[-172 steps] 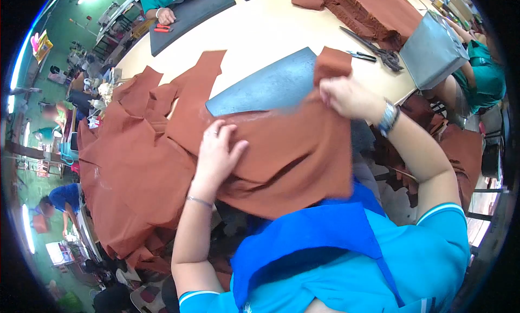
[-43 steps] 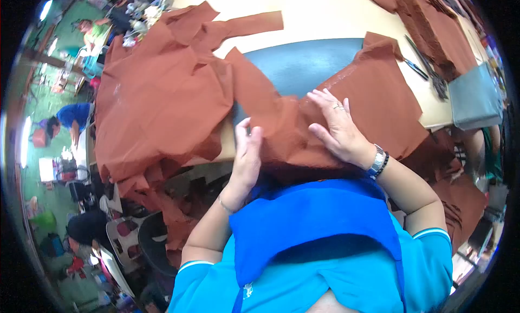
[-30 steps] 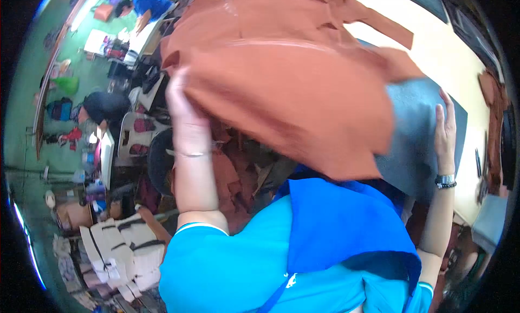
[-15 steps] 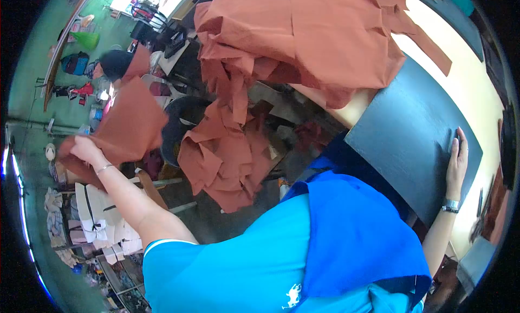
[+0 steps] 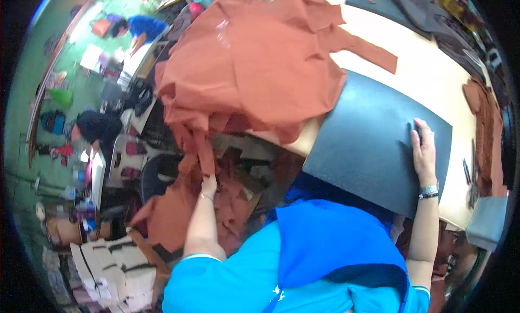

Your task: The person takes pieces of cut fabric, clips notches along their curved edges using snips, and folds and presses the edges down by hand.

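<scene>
My right hand (image 5: 425, 150) lies on the right part of a dark flat board (image 5: 379, 145), fingers stretched and slightly apart, holding nothing. My left hand (image 5: 209, 186) is low beside the table, among hanging brown pieces; its fingers are mostly hidden by brown material, so I cannot make out whether it grips any. A big heap of brown material (image 5: 260, 69) covers the table's left end, touching the board's left edge. More loose brown pieces (image 5: 230, 210) are piled below the table edge, around my left hand.
The pale table (image 5: 374, 31) curves behind the board. Brown strips (image 5: 487, 129), a pen-like tool (image 5: 466, 171) and a grey box (image 5: 486, 223) are at the right. At the left are a person in blue (image 5: 143, 30), a person in dark clothes (image 5: 97, 128) and white bundles (image 5: 116, 272).
My left hand has swung from far left, where it held a brown piece in the air, back toward the hanging pieces. My right hand stays on the board. The view has shifted.
</scene>
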Available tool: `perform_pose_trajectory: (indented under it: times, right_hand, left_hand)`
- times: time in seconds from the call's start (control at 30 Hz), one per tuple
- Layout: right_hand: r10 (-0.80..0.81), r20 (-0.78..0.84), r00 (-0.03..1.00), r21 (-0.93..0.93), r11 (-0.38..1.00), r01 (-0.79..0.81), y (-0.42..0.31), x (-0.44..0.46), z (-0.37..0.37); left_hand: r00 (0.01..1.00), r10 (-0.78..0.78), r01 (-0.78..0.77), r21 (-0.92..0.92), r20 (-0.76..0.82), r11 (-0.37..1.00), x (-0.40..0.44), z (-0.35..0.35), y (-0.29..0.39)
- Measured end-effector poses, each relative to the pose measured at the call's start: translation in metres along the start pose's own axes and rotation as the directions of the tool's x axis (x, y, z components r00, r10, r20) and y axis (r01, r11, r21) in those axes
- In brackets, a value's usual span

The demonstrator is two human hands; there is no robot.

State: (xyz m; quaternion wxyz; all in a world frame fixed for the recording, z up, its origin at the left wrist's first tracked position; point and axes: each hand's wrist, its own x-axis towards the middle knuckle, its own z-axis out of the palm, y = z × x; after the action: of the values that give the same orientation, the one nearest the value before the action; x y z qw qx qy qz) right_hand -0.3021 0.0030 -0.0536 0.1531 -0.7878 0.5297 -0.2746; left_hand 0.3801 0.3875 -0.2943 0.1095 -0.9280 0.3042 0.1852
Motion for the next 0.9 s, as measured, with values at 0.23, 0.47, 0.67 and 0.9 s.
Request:
perform_pose_trajectory:
  times: [0.23, 0.47, 0.67, 0.9]
  right_hand:
    - [0.023, 0.007, 1.0, -0.022, 1.0, -0.023, -0.008, 0.0, -0.004]
    - [0.025, -0.012, 1.0, 0.043, 0.999, -0.025, -0.007, -0.001, -0.004]
    - [-0.015, -0.043, 0.999, 0.054, 0.998, 0.017, -0.008, -0.003, -0.006]
    - [-0.18, -0.245, 0.953, 0.132, 0.967, 0.217, -0.03, -0.007, -0.01]
  left_hand:
    - [0.213, -0.62, -0.459, -0.638, -0.755, 0.619, -0.048, -0.189, 0.085]
    - [0.435, 0.308, -0.359, 0.151, -0.846, 0.921, -0.147, -0.406, 0.283]
    - [0.587, 0.284, -0.368, 0.063, -0.758, 0.928, -0.064, -0.358, 0.385]
    - [0.096, 0.719, -0.909, 0.234, -0.688, 0.345, -0.182, -0.312, 0.475]
